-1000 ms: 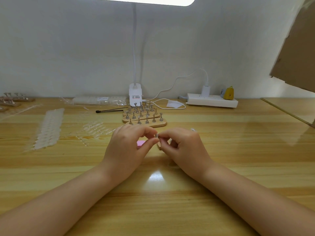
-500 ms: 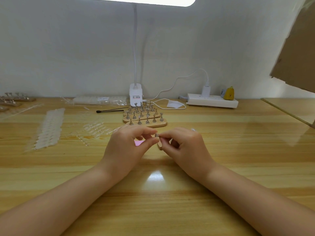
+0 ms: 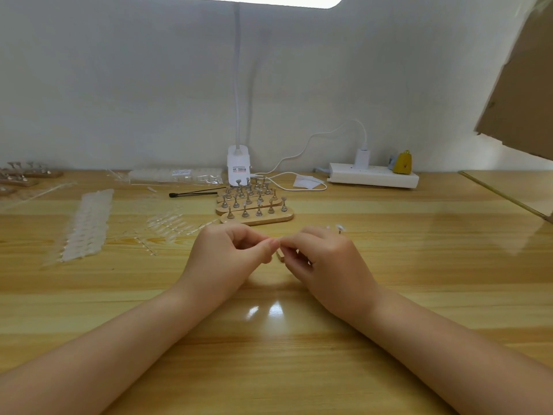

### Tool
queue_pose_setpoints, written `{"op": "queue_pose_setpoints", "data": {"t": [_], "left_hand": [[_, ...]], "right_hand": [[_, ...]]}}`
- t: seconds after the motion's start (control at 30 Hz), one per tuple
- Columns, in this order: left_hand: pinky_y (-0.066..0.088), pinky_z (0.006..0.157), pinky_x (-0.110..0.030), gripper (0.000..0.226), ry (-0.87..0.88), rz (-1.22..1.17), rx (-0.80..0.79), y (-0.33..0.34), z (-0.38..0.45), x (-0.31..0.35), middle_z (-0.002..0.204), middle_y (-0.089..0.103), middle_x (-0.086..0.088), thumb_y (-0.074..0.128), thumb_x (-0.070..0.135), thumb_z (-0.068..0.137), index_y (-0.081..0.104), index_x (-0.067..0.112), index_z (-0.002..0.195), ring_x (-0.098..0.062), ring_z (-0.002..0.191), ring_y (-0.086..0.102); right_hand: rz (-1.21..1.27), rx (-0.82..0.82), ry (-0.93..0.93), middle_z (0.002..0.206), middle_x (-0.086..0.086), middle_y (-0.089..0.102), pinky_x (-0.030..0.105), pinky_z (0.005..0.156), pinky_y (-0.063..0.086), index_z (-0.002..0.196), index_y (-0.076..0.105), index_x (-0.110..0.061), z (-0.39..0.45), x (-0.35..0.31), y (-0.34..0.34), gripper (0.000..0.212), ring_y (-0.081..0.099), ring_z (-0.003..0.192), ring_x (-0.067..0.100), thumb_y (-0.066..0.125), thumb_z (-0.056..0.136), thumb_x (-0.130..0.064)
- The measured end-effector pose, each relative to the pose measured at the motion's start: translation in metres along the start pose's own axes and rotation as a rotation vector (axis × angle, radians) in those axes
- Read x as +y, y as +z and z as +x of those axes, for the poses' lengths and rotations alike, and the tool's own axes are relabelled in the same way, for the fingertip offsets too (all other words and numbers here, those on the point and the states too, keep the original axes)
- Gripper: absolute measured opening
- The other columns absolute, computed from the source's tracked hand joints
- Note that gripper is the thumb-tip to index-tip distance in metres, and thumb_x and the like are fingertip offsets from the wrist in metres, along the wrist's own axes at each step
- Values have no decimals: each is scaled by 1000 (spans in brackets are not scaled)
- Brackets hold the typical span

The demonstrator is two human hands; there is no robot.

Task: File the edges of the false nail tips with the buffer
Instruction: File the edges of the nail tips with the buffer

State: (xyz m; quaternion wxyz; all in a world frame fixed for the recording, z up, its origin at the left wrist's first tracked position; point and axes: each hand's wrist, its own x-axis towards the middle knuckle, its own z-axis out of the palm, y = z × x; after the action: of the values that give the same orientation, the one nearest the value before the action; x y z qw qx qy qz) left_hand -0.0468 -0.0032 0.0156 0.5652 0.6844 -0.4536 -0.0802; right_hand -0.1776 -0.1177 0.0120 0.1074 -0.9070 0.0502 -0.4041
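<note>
My left hand (image 3: 230, 253) and my right hand (image 3: 324, 259) meet fingertip to fingertip low over the middle of the wooden table (image 3: 419, 265). The left hand's fingers are curled in; the pink buffer it held a moment ago is hidden inside them. The right hand's thumb and forefinger pinch a small clear false nail tip where the hands meet; it is barely visible. A bit of a wooden stand (image 3: 280, 254) shows below the fingertips, and one of its nail holders (image 3: 339, 228) peeks out behind the right hand.
Several wooden strips of metal nail holders (image 3: 254, 205) stand just behind the hands. Loose clear nail tips (image 3: 167, 223) and a sheet of tips (image 3: 86, 226) lie to the left, with a black brush (image 3: 194, 193). A lamp base (image 3: 238, 166) and power strip (image 3: 372, 176) line the wall.
The left hand has turned and closed slightly, so the pink buffer seen between its fingers before is no longer visible. Both hands stay in the same spot.
</note>
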Motion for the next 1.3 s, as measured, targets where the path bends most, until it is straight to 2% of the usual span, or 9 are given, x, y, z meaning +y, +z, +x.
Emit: {"op": "queue_pose_setpoints", "data": {"t": [0.17, 0.27, 0.37, 0.63, 0.87, 0.97, 1.03, 1.13, 1.3], "left_hand": [[41, 54, -6, 9, 50, 23, -13, 0, -4, 3, 64, 70, 11, 76, 25, 78, 73, 29, 71, 2, 60, 64], [45, 59, -13, 17, 131, 136, -2, -1, -2, 2, 66, 69, 18, 73, 23, 81, 68, 37, 74, -2, 64, 66], [49, 62, -20, 21, 175, 188, 11, -1, -1, 1, 68, 67, 21, 72, 20, 83, 66, 39, 76, -4, 65, 66], [41, 61, -7, 11, 174, 174, -2, 0, -3, 0, 66, 68, 21, 73, 28, 80, 68, 37, 74, 0, 64, 63], [45, 62, -11, 11, 180, 133, -19, 0, -3, -4, 69, 69, 18, 72, 29, 82, 69, 38, 77, 1, 65, 63], [57, 72, -36, 9, 156, 69, -16, 0, -1, -8, 73, 71, 15, 69, 31, 83, 70, 40, 80, -7, 70, 67], [57, 75, -47, 8, 137, 20, -14, 0, -1, -10, 77, 72, 13, 64, 37, 83, 71, 39, 86, -12, 73, 69], [57, 74, -48, 11, 125, 10, 5, 1, 0, -13, 82, 72, 15, 60, 39, 86, 70, 40, 91, -11, 77, 69], [57, 75, -48, 12, 107, 49, 1, 2, 1, -17, 79, 71, 15, 60, 32, 92, 71, 36, 90, -11, 75, 69]], "right_hand": [[17, -22, -9, 68, 10, 63, 39, 55, 50, 91, 74, -2, -1, -1, 0, 11, 58, 60, 24, 67, 82, 1], [99, -21, 71, 77, 7, 69, 25, 67, 49, 91, 74, -3, 1, 0, 0, 9, 60, 70, 15, 68, 84, -2], [142, -23, 114, 78, 2, 69, 12, 69, 42, 89, 73, -5, 3, 0, 1, 7, 56, 72, 5, 69, 84, -4], [85, -38, 70, 75, 2, 66, 11, 66, 38, 87, 71, -4, 1, 3, 1, 4, 49, 70, 3, 70, 83, -3], [92, -47, 54, 76, 1, 65, 8, 68, 37, 88, 70, -5, 1, 4, 1, 4, 49, 70, 2, 68, 85, -4], [177, -38, 113, 75, 1, 66, 19, 66, 48, 89, 69, -5, 4, 4, 2, 3, 59, 68, 9, 68, 87, -6], [244, -17, 198, 72, 0, 66, 26, 63, 51, 90, 68, -5, 5, 5, 2, 3, 63, 65, 10, 66, 88, -7], [286, 20, 317, 64, -15, 63, 20, 63, 48, 88, 66, -9, 5, 6, 1, 1, 64, 59, 1, 65, 88, -8], [176, -6, 434, 55, -20, 58, 39, 83, 46, 75, 68, -24, 5, 7, 2, 8, 56, 57, 1, 70, 83, -21]]}}
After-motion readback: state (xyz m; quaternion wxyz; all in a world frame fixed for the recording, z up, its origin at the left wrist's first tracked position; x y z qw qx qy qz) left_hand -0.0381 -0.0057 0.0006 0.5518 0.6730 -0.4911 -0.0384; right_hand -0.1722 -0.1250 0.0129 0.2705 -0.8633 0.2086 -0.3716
